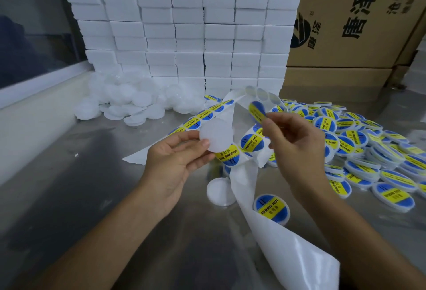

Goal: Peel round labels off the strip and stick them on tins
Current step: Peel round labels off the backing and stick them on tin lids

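My left hand (175, 163) grips a plain white round tin (215, 135) by its edge, above the table's middle. My right hand (297, 142) pinches a peeled blue and yellow round label (257, 110), lifted clear of the strip and to the right of the tin. The white backing strip (244, 174) with more labels (228, 155) curls across the table beneath both hands. Another bare white tin (219, 191) lies under the strip's edge. One labelled tin (272, 206) sits near my right forearm.
Several labelled tins (359, 147) are heaped at the right. Bare white tins (129, 103) pile up at the back left, before a wall of white boxes (189, 24). Brown cartons (355, 17) stand at the back right. The metal table (92, 197) runs along a window ledge on the left.
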